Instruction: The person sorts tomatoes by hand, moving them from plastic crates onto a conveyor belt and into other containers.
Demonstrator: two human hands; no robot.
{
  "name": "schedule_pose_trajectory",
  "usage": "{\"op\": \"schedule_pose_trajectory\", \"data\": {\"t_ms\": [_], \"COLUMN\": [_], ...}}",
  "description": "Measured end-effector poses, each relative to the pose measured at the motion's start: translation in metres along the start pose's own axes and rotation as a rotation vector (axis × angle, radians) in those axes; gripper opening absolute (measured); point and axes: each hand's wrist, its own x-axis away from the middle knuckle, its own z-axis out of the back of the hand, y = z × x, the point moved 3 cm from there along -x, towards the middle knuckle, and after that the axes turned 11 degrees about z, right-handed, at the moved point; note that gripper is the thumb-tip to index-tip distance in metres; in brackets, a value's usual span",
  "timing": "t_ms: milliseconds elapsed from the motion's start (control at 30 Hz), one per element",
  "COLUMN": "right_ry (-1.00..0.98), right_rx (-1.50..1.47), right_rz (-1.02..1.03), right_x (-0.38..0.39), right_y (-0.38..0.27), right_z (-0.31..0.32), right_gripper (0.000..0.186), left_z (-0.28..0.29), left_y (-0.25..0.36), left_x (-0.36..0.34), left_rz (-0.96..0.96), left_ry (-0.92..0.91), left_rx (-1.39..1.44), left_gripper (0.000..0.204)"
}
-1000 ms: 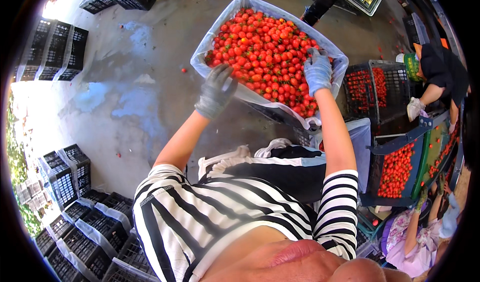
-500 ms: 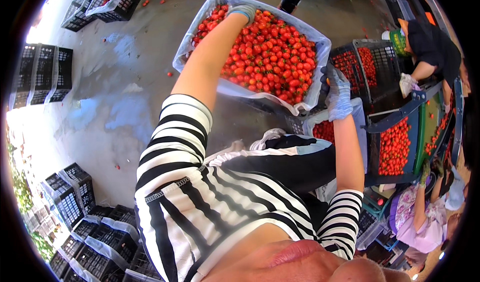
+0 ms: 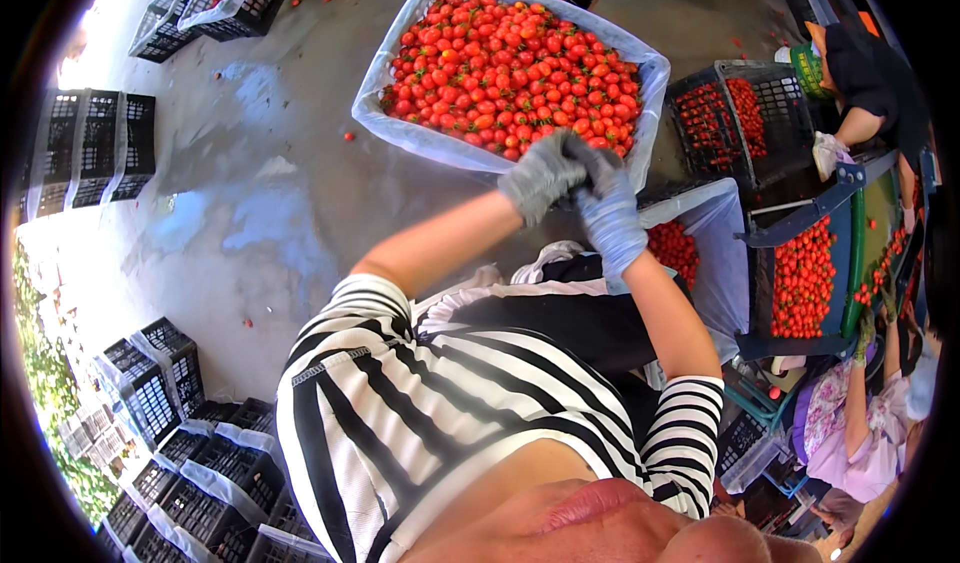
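Note:
A crate lined with pale plastic [image 3: 425,147] stands in front of me, heaped with small red cherry tomatoes [image 3: 510,73]. Over its near edge my two gloved hands meet. My left hand [image 3: 543,175], in a grey glove, is closed, its fingertips against the other hand. My right hand [image 3: 608,208], in a grey-blue glove, bends its fingers in towards the left one. Whether anything sits between the fingers is hidden. Beside my right forearm, a second lined crate [image 3: 722,253] contains more cherry tomatoes.
Right of the heaped crate stands a black crate [image 3: 785,123] with tomatoes. Beyond lies a tomato-filled tray [image 3: 803,278] beside a green-edged conveyor [image 3: 857,263]. Co-workers in black [image 3: 880,88] and pink [image 3: 868,448] are there. Stacked black crates [image 3: 95,148] line the left; loose tomatoes [image 3: 349,136] dot the floor.
My left hand has come out of the tomatoes, back towards me. My right hand has left the crate's right side and moved left to meet it.

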Motion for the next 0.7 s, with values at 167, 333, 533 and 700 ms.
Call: {"op": "schedule_pose_trajectory", "data": {"t_ms": [167,333,533,700], "right_ry": [-0.264,0.373,0.474,0.237], "right_rx": [0.305,0.352,0.208,0.155], "right_rz": [-0.125,-0.134,-0.347,-0.380], "right_x": [0.017,-0.015,0.022,0.037], "right_y": [0.023,0.125,0.157,0.098], "right_z": [0.040,0.273,0.336,0.200], "right_gripper": [0.028,0.046,0.036,0.026], "left_z": [-0.018,0.005,0.043,0.052], "left_y": [-0.028,-0.037,-0.018,-0.026], "left_x": [0.062,0.066,0.077,0.077], "left_rz": [0.160,0.066,-0.006,-0.031], "left_ry": [-0.121,-0.017,0.300,0.379], "left_rx": [0.254,0.088,-0.346,-0.331], "left_gripper": [0.037,0.031,0.034,0.031]}}
